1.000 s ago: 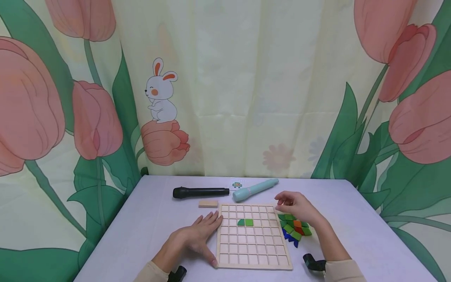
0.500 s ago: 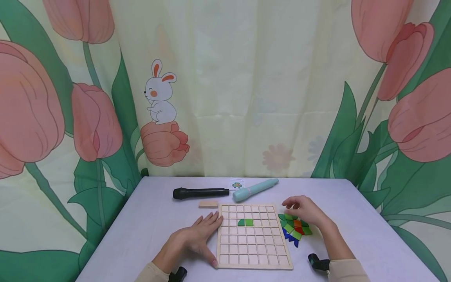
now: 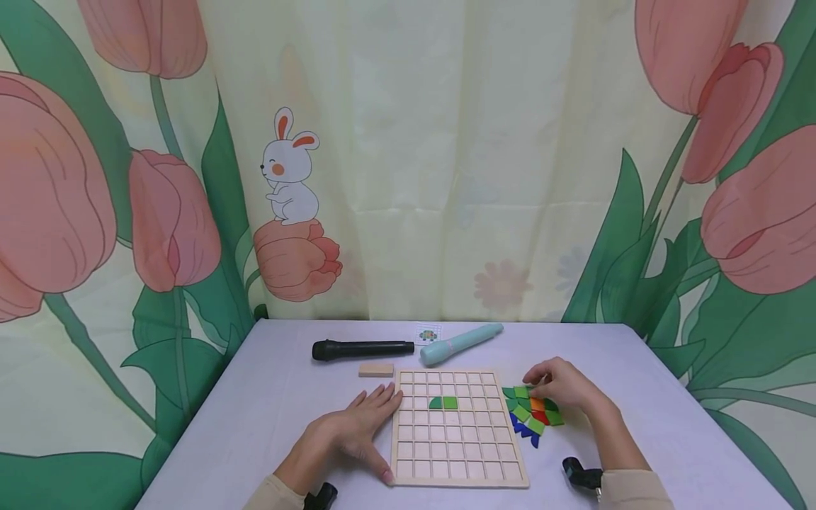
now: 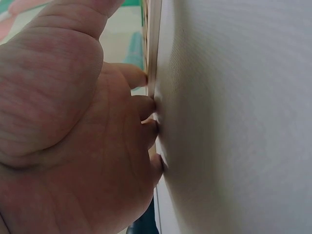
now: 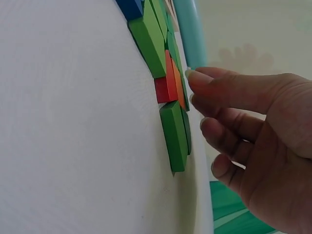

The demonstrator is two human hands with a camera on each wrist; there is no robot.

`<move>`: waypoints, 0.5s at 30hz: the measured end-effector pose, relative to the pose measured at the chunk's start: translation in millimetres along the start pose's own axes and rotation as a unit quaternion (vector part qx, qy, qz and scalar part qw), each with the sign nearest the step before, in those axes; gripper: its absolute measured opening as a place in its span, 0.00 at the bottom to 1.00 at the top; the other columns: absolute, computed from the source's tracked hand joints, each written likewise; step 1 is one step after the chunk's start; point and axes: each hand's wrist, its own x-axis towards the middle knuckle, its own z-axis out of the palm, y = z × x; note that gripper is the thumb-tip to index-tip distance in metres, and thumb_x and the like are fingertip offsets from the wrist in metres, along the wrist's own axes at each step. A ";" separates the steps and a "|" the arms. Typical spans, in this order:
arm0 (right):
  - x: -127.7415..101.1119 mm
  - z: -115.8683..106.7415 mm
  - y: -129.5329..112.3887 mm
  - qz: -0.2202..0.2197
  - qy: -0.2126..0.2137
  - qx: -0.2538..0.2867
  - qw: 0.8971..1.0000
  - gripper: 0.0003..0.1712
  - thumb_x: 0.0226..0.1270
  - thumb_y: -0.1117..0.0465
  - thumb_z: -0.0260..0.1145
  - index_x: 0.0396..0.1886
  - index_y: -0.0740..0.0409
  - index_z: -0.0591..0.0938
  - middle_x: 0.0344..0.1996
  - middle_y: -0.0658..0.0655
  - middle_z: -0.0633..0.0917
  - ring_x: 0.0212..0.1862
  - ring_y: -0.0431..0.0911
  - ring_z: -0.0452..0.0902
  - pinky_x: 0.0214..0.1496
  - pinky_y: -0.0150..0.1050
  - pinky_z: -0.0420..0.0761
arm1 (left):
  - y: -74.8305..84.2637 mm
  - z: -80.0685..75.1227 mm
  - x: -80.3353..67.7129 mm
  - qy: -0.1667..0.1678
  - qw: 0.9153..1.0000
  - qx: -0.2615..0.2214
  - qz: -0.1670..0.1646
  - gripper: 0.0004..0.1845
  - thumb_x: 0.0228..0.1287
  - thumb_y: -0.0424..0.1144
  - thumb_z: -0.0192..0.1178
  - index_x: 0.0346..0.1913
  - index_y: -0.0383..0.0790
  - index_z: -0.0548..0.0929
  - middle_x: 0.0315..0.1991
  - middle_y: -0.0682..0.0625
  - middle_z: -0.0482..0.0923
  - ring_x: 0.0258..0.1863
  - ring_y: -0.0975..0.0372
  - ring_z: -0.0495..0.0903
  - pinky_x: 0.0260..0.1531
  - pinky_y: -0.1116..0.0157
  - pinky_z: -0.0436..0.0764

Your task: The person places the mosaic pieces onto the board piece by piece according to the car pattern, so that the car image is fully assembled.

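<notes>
A wooden grid board (image 3: 459,453) lies on the table, with two green pieces (image 3: 444,402) side by side in its third row. My left hand (image 3: 357,425) lies flat on the table, fingertips (image 4: 144,105) against the board's left edge (image 4: 152,48). A pile of green, orange, red and blue pieces (image 3: 532,412) sits just right of the board. My right hand (image 3: 556,386) hovers over the pile's far end with fingers loosely bent. In the right wrist view its fingertips (image 5: 195,78) are close to the orange and red pieces (image 5: 168,85), gripping nothing.
Behind the board lie a black microphone (image 3: 363,348), a teal pen (image 3: 460,342), a small picture card (image 3: 428,333) and a plain wooden block (image 3: 376,369). A flowered curtain hangs right behind the table's far edge.
My right hand has moved right from the board's top right corner to over the piece pile. The left hand and the board have not moved.
</notes>
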 end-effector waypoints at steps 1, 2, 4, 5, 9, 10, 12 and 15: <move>0.0 -0.1 0.6 0.008 0.000 -0.001 1.000 0.12 0.64 0.69 0.73 0.47 0.57 0.91 0.41 0.52 0.89 0.41 0.48 0.77 0.45 0.41 0.84 | -0.1 -0.1 0.0 0.000 1.000 -0.001 -0.001 0.75 0.38 0.72 0.80 0.85 0.49 0.48 0.87 0.46 0.40 0.86 0.50 0.40 0.84 0.44 0.43; 0.3 -0.1 1.3 0.016 0.000 -0.002 1.000 0.12 0.64 0.69 0.73 0.47 0.57 0.91 0.41 0.52 0.89 0.41 0.48 0.77 0.46 0.41 0.84 | -0.1 -0.4 0.0 -0.001 1.000 -0.001 -0.002 0.75 0.38 0.72 0.80 0.85 0.50 0.48 0.87 0.46 0.40 0.86 0.50 0.40 0.84 0.44 0.43; 0.9 0.2 2.2 0.029 0.000 -0.002 1.000 0.12 0.64 0.70 0.73 0.46 0.57 0.91 0.40 0.52 0.89 0.41 0.48 0.77 0.47 0.42 0.85 | -0.3 -0.2 0.3 -0.002 1.000 -0.002 -0.003 0.75 0.37 0.72 0.80 0.86 0.50 0.48 0.87 0.46 0.40 0.86 0.51 0.40 0.84 0.44 0.43; 0.9 0.5 2.6 0.030 -0.001 -0.004 1.000 0.12 0.64 0.70 0.73 0.46 0.57 0.91 0.39 0.52 0.89 0.41 0.47 0.77 0.47 0.42 0.85 | -0.5 -0.1 0.5 -0.002 1.000 -0.003 -0.004 0.75 0.37 0.72 0.80 0.86 0.50 0.47 0.87 0.46 0.40 0.86 0.51 0.40 0.84 0.44 0.43; 1.4 1.1 2.9 0.032 -0.005 -0.002 0.999 0.12 0.65 0.70 0.73 0.47 0.57 0.91 0.39 0.51 0.89 0.42 0.48 0.77 0.46 0.41 0.84 | -1.3 0.6 1.0 -0.001 1.000 -0.001 -0.003 0.76 0.37 0.73 0.79 0.86 0.51 0.47 0.87 0.46 0.40 0.86 0.51 0.40 0.84 0.44 0.43; 1.6 1.0 2.8 0.029 -0.006 -0.002 1.000 0.12 0.65 0.70 0.73 0.47 0.58 0.91 0.39 0.51 0.89 0.42 0.48 0.77 0.46 0.41 0.84 | -1.3 0.9 1.0 0.000 1.000 0.000 -0.002 0.76 0.37 0.73 0.79 0.86 0.50 0.47 0.87 0.46 0.40 0.86 0.51 0.40 0.84 0.44 0.43; 1.9 0.8 2.7 0.028 -0.009 0.000 1.000 0.12 0.64 0.70 0.73 0.47 0.58 0.91 0.39 0.52 0.89 0.42 0.48 0.77 0.46 0.41 0.83 | -1.2 1.2 0.8 0.001 1.000 0.001 -0.001 0.76 0.37 0.73 0.79 0.86 0.50 0.47 0.87 0.46 0.40 0.86 0.50 0.40 0.84 0.44 0.43; 2.3 1.0 2.4 0.024 -0.012 0.003 1.000 0.11 0.63 0.69 0.74 0.45 0.57 0.89 0.38 0.53 0.87 0.42 0.48 0.76 0.46 0.39 0.83 | -0.5 0.9 0.1 0.003 1.000 0.003 -0.001 0.76 0.37 0.73 0.79 0.86 0.49 0.47 0.87 0.45 0.40 0.86 0.50 0.40 0.84 0.44 0.43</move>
